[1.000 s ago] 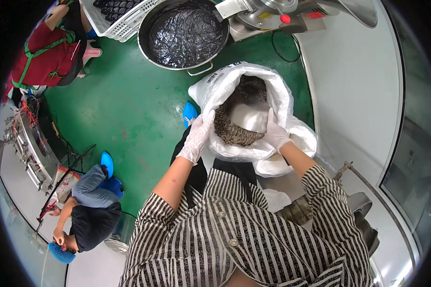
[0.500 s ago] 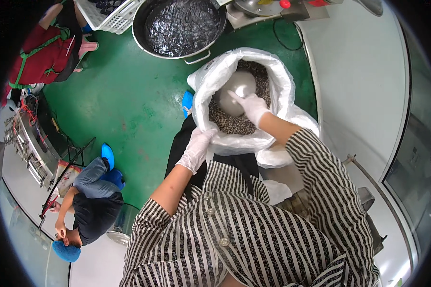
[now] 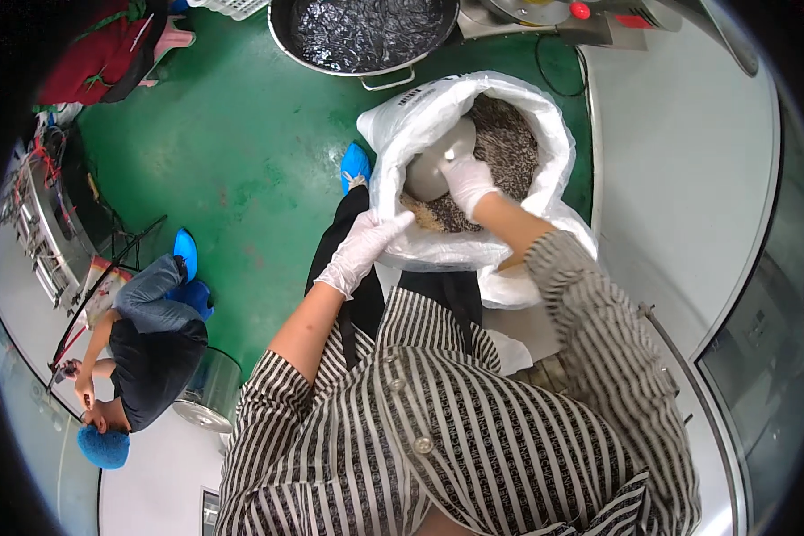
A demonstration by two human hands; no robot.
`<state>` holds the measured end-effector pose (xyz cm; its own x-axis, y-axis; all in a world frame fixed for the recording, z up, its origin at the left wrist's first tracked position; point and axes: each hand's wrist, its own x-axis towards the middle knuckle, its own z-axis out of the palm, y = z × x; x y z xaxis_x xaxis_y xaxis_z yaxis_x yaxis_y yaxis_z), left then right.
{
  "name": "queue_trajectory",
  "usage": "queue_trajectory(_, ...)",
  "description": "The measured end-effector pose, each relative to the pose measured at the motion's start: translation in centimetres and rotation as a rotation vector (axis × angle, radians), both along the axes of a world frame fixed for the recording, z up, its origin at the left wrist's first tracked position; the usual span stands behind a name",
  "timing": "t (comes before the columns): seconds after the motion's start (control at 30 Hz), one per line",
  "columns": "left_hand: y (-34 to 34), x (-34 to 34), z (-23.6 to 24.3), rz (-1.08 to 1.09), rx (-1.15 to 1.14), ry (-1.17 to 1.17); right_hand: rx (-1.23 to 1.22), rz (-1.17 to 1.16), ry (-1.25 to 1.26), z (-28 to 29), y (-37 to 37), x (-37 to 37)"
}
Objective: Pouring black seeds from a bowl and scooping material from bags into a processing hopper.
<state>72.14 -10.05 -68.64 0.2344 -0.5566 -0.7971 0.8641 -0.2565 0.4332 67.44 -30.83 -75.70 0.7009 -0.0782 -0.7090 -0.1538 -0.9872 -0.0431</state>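
A white plastic sack (image 3: pixel 554 147) stands in front of me, its rim rolled outward. Inside lies a mix of small dark and pale grains (image 3: pixel 507 147), which look like seeds. My right hand (image 3: pixel 469 185), in a white glove, reaches into the sack and grips a white bowl-shaped scoop (image 3: pixel 429 174) by its near right edge. The scoop leans tilted against the left inner side, partly among the grains. My gloved left hand (image 3: pixel 364 248) pinches the near left part of the sack's rim, thumb over the fold.
Beyond the sack stands a wide metal pan (image 3: pixel 366 36) of dark, shiny stuff. Steel equipment (image 3: pixel 509 22) is at the far right, beside a white wall (image 3: pixel 661 161). On the left sit a co-worker in a blue cap (image 3: pixel 156 326) and a metal drum (image 3: pixel 213 389). A person in red (image 3: pixel 94 58) is farther off.
My right hand has swung the scoop to the left side of the sack and tilted it, baring more grains on the right. My left hand keeps the rim. The view has shifted slightly.
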Motion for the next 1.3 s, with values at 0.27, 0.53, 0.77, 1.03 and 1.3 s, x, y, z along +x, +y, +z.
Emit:
queue_trajectory(0.27, 2.2, 0.3, -0.3, 0.010, 0.030, -0.060, 0.088, 0.040, 0.162, 8.5, -5.2, -2.0)
queue_trajectory(0.53, 2.3, -0.2, -0.3, 0.076, 0.039, -0.033, 0.145, 0.166, 0.047, 12.0, -2.3, 3.4)
queue_trajectory(0.77, 2.1, -0.4, -0.3, 0.074, 0.067, -0.064, 0.072, 0.156, 0.044, 2.8, 1.0, -2.3)
queue_trajectory(1.03, 2.0, -0.6, -0.5, 0.120, 0.036, -0.017, 0.117, 0.184, -0.004, 12.5, -6.3, -2.2)
queue_trajectory(1.3, -0.9, 0.4, 1.3, -0.101, 0.453, -0.993, 0.043, 0.026, -0.040, -1.5, 1.4, -0.1)
